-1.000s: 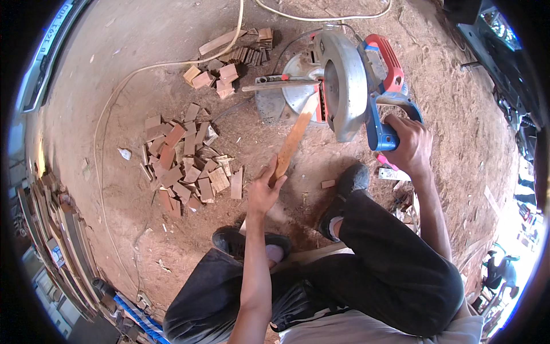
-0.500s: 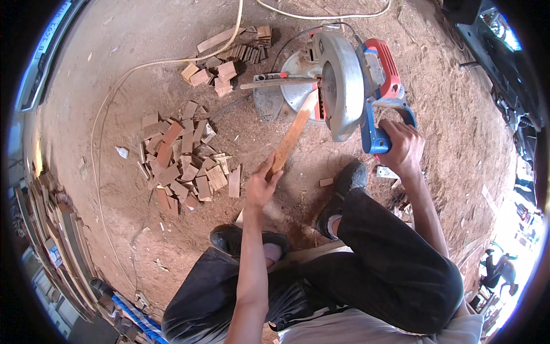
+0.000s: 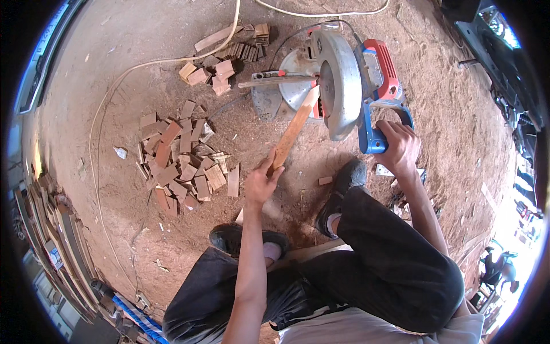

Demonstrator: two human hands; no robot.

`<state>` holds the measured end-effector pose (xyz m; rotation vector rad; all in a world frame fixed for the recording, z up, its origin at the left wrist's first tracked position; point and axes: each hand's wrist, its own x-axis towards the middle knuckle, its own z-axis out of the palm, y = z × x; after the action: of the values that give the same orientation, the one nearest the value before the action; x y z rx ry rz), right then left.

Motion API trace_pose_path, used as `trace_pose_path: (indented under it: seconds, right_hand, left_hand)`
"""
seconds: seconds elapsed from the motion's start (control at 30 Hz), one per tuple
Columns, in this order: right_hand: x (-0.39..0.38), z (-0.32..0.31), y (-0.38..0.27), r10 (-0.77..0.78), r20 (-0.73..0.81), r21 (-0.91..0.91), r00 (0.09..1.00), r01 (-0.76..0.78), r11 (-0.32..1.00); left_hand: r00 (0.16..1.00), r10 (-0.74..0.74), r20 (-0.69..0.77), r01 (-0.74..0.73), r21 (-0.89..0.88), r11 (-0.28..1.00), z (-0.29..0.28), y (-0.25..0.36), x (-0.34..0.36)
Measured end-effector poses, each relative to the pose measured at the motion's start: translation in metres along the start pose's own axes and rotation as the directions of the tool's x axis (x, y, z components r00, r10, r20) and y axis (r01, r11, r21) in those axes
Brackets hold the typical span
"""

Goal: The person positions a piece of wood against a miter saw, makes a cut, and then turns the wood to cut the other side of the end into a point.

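Observation:
My left hand grips the near end of a light brown wooden strip, whose far end rests on the red slot of the miter saw's round metal base, beside the blade guard. My right hand is closed on the blue handle of the saw, below its red motor housing. A thin batten lies across the saw base. The blade itself is mostly hidden by the guard.
A loose pile of small cut blocks lies left of my feet, more blocks behind it. A pale cable crosses the dirt floor. Long boards lie at lower left, dark metal objects at right. My shoes are near the saw.
Both hands, the strip and the saw have shifted slightly left in view, as has the floor around them; my right hand and the saw handle also appear a little lower relative to the guard.

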<state>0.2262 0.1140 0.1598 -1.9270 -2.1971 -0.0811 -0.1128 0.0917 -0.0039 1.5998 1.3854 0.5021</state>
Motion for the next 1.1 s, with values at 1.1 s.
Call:
trace_pose_path:
  seconds: [1.1]
  right_hand:
    - [-0.007,0.014,-0.001,-0.029,-0.082,-0.003,0.996,0.029,1.0]
  left_hand:
    - [0.998,-0.062,0.025,0.064,-0.087,0.994,0.005,-0.007,-0.003]
